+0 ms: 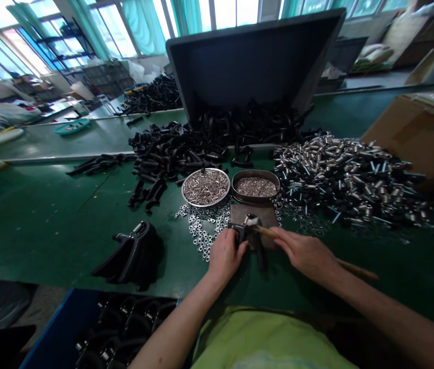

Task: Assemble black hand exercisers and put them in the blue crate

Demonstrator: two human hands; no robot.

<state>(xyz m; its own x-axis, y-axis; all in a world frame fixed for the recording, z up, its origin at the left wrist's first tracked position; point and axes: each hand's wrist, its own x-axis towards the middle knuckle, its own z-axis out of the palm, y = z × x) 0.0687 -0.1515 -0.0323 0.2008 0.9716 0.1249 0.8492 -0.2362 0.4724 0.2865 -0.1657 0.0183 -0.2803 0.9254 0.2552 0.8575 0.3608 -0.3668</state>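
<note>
Yellow-green clothing (274, 338) lies nearest, just below the grip, where the left hand (225, 256) grasps a black part (240, 233) over a metal plate (269, 214) and the right hand (305, 253) clasps a hammer (266, 232), its head close by the part. Beyond both hands sit a round dish (205, 206) and an oval tin (253, 199).

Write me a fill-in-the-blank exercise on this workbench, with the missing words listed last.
1. The right hand grips a hammer by its ____ handle.
2. The left hand holds a mainly ____-coloured part.
3. The round dish sits to the ____ of the oval tin.
4. The bench top is coloured ____.

Missing words: wooden; black; left; green.
</note>
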